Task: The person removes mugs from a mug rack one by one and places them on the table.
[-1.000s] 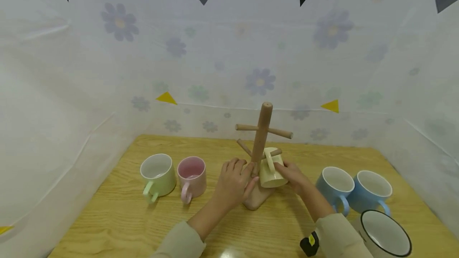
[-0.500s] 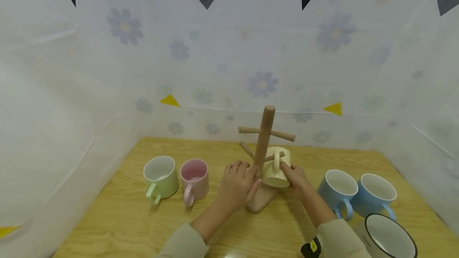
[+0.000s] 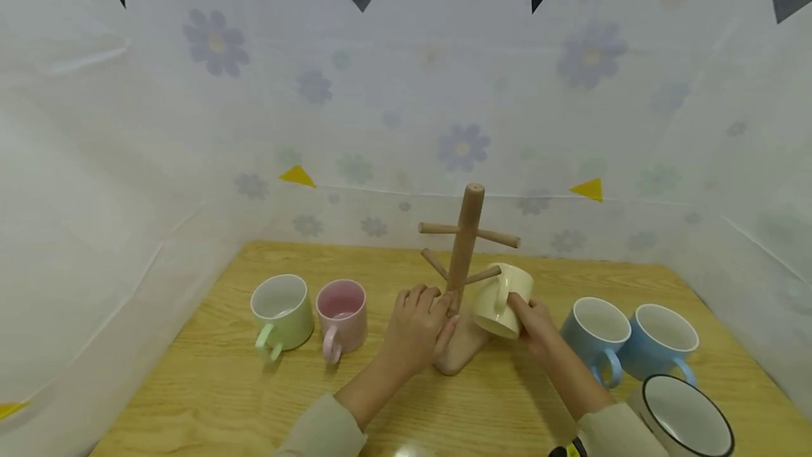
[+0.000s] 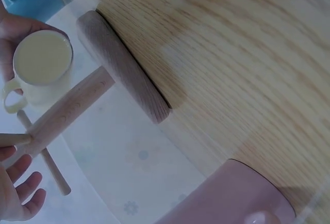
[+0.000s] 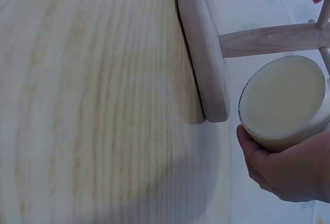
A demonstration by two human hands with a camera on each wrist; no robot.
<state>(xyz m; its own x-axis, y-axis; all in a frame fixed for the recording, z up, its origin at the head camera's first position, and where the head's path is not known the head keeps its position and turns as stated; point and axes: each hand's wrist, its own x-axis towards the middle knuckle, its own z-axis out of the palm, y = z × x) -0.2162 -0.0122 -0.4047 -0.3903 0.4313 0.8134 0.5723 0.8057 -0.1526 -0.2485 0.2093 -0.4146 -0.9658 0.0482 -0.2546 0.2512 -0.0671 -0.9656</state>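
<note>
My right hand [image 3: 533, 323] holds a pale yellow mug [image 3: 488, 307] by its side, close to the handle. The mug tilts, and its flat base faces the camera in the right wrist view. Its handle [image 3: 503, 289] is right at the tip of a lower peg on the wooden mug tree [image 3: 466, 238]. Low on the post, my left hand [image 3: 415, 323] grips a front peg between index finger and thumb. In the left wrist view, the other fingers [image 4: 28, 185] of that hand curve loosely beside the post. The mug tree's other visible pegs carry nothing.
To the left stand a green mug [image 3: 288, 316] and a pink mug [image 3: 349, 323]. Two blue mugs [image 3: 586, 337] stand close together on the right, with a black-rimmed white mug [image 3: 647, 415] in front of them. A patterned sheet [image 3: 393, 90] hangs behind the wooden table [image 3: 209, 372].
My right hand has drawn the yellow mug rightward along the lower peg, so its handle is now at the tip. The left hand stays at the post.
</note>
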